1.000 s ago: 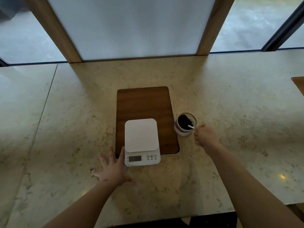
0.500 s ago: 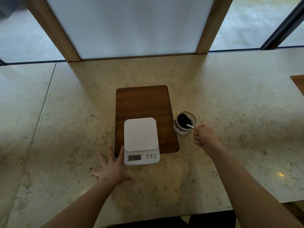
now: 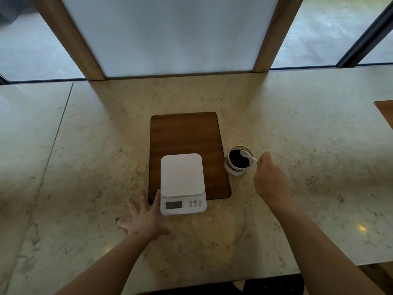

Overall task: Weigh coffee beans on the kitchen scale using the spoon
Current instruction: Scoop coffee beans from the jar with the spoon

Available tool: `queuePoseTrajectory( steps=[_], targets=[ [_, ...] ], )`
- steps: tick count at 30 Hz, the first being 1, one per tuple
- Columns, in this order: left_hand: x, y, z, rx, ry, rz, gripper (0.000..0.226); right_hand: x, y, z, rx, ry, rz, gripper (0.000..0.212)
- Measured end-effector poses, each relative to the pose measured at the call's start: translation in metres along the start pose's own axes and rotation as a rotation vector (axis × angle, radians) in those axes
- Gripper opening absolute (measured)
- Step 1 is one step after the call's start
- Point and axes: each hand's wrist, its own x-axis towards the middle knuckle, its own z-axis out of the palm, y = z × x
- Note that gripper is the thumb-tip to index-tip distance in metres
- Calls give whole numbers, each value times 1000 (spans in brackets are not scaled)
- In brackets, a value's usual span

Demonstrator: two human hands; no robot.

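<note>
White scale (image 3: pixel 181 182), one jar (image 3: pixel 238 161); two hands: right hand (image 3: pixel 269 180) pinches one spoon (image 3: pixel 247 155), left hand (image 3: pixel 143 218) spread.

tabletop (image 3: pixel 297 128): cream/beige stone w/ grey-brown veining, mottled; thin dark seam line on left side. board (image 3: pixel 185 135): dark brown wood, fine grain streaks; second brown wood bit at far right edge (image 3: pixel 386 111). scale (image 3: pixel 182 182): all white, grey LCD (image 3: pixel 174 205), 3 round btns w/ dark outlines (image 3: pixel 195 202). jar (image 3: pixel 238 161): clear glass, coffee beans (image 3: pixel 237 159) near-black, whitish band at the bottom. spoon (image 3: pixel 247 154): white. window frames: light tan wood (image 3: pixel 274 33); one black frame at right (image 3: pixel 365 37). centre panel: frosted pale blue-white (image 3: pixel 170 33). glass either side: grey-green, blotchy.
</note>
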Motion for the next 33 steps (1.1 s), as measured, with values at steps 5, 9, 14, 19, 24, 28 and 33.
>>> queuePoseTrajectory(
  steps=[5,9,14,19,24,28,33],
  targets=[
    [0,2,-1,5,-7,-6,157,0,-3,3,-87,-55,33,16],
    [0,2,-1,5,-15,-10,157,3,-4,1,20,-104,76,16],
    [3,0,1,-7,-11,-5,158,7,0,-5,231,-82,189,20],
    [4,0,1,-8,-12,-9,158,4,-2,-9,435,-114,348,24],
    [2,0,0,-9,-5,5,156,-4,-7,-11,743,-143,496,24],
    [-1,0,-2,9,0,11,155,-7,-9,-6,848,-127,569,20],
    [-1,1,-1,-1,-11,12,155,-10,-9,-2,858,-137,575,23]
  ],
)
